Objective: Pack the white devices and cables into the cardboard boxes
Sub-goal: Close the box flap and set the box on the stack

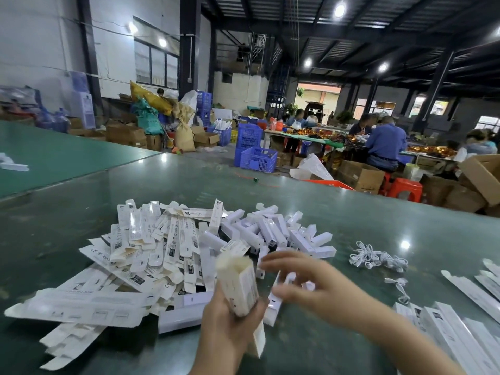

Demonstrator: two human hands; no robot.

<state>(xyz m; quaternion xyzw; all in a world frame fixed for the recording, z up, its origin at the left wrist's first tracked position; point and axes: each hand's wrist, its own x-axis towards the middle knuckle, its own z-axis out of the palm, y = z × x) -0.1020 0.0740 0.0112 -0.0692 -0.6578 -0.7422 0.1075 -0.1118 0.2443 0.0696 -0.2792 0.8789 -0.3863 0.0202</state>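
Head view: left hand (pixel 230 318) grips open box (pixel 238 282); right hand (pixel 305 282) spread, blurred; flat cartons (pixel 151 255) show "CE".

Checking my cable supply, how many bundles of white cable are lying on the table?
2 that I can tell: a big tangled bunch right of the device pile, possibly several together, and a small bundle nearer me. Others may be hidden.
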